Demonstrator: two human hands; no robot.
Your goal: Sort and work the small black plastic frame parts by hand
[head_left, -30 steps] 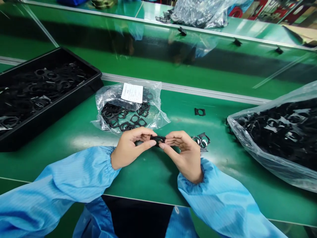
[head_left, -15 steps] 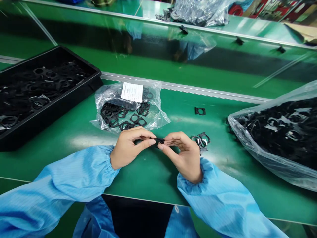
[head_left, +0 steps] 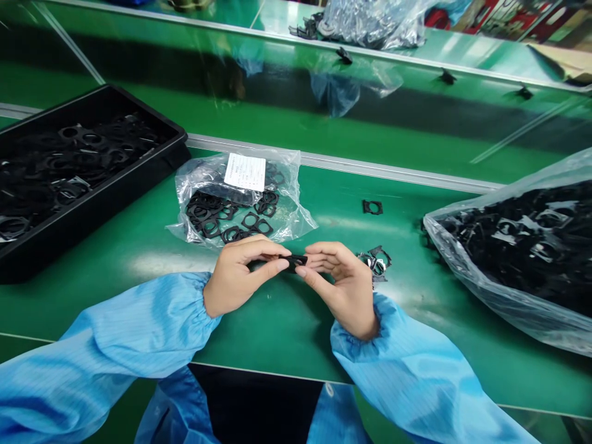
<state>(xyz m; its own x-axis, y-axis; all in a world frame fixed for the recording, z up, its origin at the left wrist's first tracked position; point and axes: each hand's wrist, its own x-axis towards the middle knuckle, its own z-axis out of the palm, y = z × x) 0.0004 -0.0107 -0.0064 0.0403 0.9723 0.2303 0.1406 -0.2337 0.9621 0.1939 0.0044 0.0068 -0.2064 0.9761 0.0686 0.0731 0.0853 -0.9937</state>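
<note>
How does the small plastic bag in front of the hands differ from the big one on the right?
The small bag carries a white label; the big bag shows none. The small bag lies flat with thin ring-like frames; the big bag bulges with a deep heap. Both are clear plastic, holding black pieces, on the green table.

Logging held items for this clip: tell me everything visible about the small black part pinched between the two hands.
The black part is small and matte, plastic by its look. Only a short flat stretch shows; fingers hide the rest, so its full shape cannot be told. It lies roughly level, pinched between the fingertips of the left hand and the right hand, held above the green table, near the clear bag.
</note>
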